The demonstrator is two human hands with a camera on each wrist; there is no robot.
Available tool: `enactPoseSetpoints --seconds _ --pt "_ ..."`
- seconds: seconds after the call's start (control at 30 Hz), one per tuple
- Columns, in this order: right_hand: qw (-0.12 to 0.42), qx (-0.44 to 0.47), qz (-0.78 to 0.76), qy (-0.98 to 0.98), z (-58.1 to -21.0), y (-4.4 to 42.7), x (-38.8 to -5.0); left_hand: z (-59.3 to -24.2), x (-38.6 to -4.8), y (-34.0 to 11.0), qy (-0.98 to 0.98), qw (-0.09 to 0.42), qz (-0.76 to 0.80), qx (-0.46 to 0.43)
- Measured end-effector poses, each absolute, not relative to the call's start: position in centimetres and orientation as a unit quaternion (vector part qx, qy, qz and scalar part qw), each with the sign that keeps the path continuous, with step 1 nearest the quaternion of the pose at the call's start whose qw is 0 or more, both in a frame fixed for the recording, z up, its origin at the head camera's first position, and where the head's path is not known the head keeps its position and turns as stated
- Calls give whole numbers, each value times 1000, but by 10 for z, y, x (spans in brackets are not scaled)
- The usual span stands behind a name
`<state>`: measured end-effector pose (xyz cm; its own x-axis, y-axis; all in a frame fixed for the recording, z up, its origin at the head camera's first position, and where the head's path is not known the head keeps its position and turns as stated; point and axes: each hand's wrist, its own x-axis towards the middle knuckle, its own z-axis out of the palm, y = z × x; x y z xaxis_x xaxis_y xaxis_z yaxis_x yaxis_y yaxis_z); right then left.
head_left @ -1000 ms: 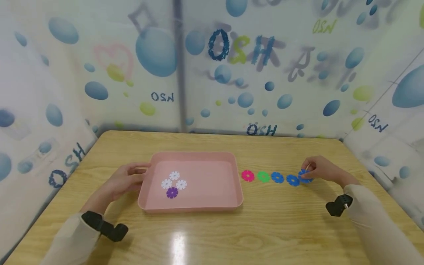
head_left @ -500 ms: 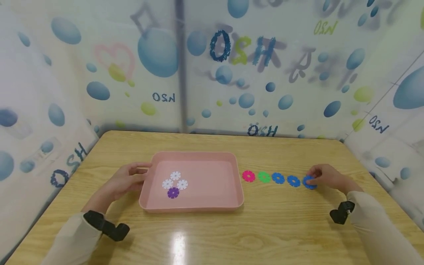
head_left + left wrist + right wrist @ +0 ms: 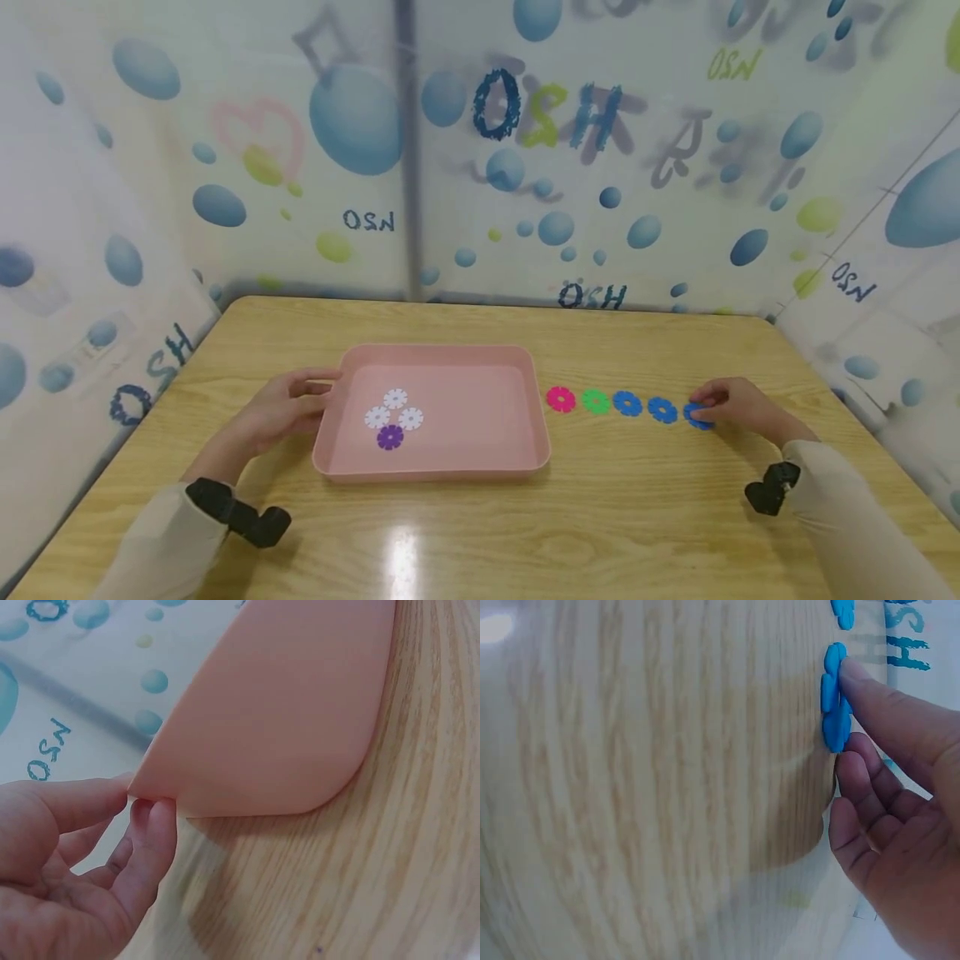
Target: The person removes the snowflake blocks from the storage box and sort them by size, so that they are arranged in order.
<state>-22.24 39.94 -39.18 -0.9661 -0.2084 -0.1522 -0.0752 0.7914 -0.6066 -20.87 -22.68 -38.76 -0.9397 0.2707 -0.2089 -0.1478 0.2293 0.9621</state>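
Blue disc on the worktop, partly hidden, is pinched by fingers of the right hand, in line with two other blue discs, one green disc, one pink disc; left hand fingers grip a tray holding three white discs, one purple disc.

The left hand touches the pink tray at its rim, perhaps pinching it. Wooden counter shows beside the tray, a bubble-patterned wall beyond it.
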Motion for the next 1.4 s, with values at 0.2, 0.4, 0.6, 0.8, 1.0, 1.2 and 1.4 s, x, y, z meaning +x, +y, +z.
enactPoseSetpoints --seconds 0.2,0.4,0.6,0.8,1.0,1.2,1.4 --pt "106 -68 -323 938 -383 400 -221 -388 -209 -226 763 170 622 39" --pt "94 -92 -323 937 -365 384 -228 -387 -208 -226 765 168 620 44" --pt "100 -143 -336 925 -358 349 -239 -386 -210 -226 767 170 617 39" --pt "112 -200 -341 912 -350 297 -251 -386 -209 -225 769 170 615 33" --pt "116 -260 -339 897 -344 245 -259 -386 -208 -225 773 168 611 33" --pt "128 -298 -326 888 -339 201 -260 -385 -207 -225 770 172 613 31" --pt "152 -338 -317 873 -335 163 -263 -385 -207 -225 770 172 614 29"
